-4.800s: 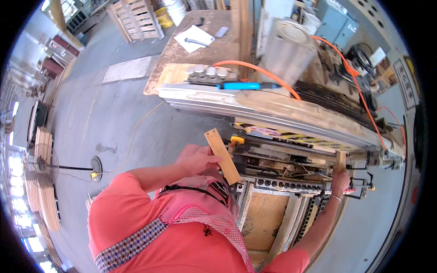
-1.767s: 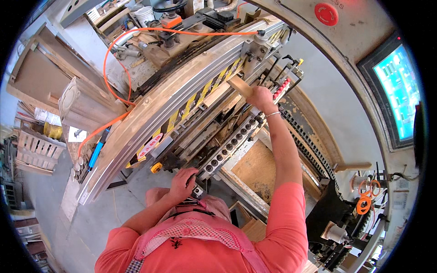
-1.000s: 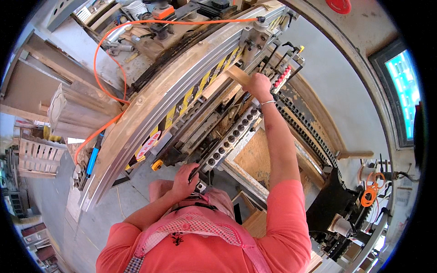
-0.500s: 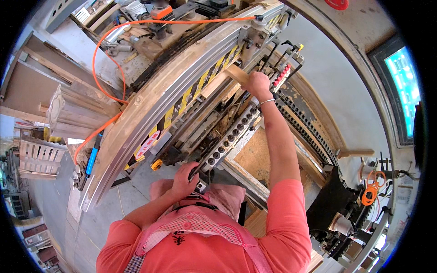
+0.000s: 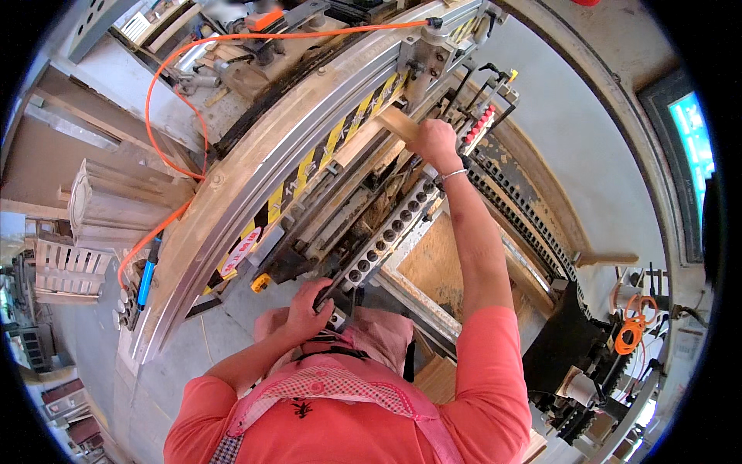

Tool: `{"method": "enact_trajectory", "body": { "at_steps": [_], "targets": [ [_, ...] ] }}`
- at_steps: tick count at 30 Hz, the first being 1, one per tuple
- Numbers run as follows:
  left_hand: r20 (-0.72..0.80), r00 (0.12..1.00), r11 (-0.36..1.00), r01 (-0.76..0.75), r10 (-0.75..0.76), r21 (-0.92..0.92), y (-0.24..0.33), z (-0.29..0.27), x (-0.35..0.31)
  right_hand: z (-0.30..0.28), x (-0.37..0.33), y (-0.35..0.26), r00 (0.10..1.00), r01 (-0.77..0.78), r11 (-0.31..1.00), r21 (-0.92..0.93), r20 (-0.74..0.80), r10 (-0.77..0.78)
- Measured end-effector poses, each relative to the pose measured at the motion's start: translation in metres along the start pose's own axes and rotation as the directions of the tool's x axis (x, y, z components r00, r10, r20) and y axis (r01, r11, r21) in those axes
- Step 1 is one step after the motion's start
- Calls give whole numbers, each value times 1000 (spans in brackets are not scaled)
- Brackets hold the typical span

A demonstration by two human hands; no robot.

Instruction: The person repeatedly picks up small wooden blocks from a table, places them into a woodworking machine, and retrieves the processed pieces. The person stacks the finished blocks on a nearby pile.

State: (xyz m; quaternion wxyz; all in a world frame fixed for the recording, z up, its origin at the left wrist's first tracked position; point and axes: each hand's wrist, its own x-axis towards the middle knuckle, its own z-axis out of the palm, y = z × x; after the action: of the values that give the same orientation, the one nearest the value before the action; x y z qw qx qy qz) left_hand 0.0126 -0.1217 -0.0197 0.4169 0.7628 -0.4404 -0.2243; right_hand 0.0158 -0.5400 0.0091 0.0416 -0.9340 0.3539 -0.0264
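My right hand point(image 5: 434, 145) reaches out over the machine, closed round the end of a flat light-brown wooden piece point(image 5: 399, 124), blurred by motion. Beneath that piece lies a pale wood strip point(image 5: 362, 145) along the striped guard. My left hand point(image 5: 311, 311) is close to my body, fingers curled on a black part point(image 5: 328, 293) at the near end of the machine's rail. What exactly it grips is partly hidden. Between the hands runs the metal rail point(image 5: 385, 240), with a row of round black holes.
A long curved-looking beam point(image 5: 224, 174) with yellow-black striping borders the machine on the left, with an orange hose point(image 5: 149, 100) over it. Stacked wood point(image 5: 127, 197) stands farther left. At the right are a lit screen point(image 5: 692, 135), a black chain track point(image 5: 525, 209) and a coiled orange hose point(image 5: 630, 336).
The view has shifted slightly, so the surroundings sit a little differently. My right hand and the wooden piece have moved slightly left. My left hand keeps its place on the rail's end.
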Motion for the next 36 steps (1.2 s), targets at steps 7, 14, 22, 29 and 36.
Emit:
{"method": "enact_trajectory", "body": {
  "at_steps": [7, 14, 22, 29, 36],
  "targets": [
    [13, 1000, 999, 14, -14, 34, -2, 3, 0, 9, 0, 7, 995, 67, 998, -13, -68, -67],
    [17, 999, 997, -41, 40, 62, -1, 4, 1, 8, -1, 6, 997, 52, 998, 45, -60, -49],
    [24, 996, 994, -89, 87, 66, -5, -3, -5, 3, 4, -3, 998, -43, 999, 20, 39, 42],
    [50, 987, 988, -155, 155, -5, -15, -5, -6, -8, -57, -38, 914, -102, 973, 206, -366, 173],
    [20, 956, 953, -292, 294, -78, -26, 1, -6, 17, -316, -108, 819, -279, 824, 494, -325, 472]
  ]
}}
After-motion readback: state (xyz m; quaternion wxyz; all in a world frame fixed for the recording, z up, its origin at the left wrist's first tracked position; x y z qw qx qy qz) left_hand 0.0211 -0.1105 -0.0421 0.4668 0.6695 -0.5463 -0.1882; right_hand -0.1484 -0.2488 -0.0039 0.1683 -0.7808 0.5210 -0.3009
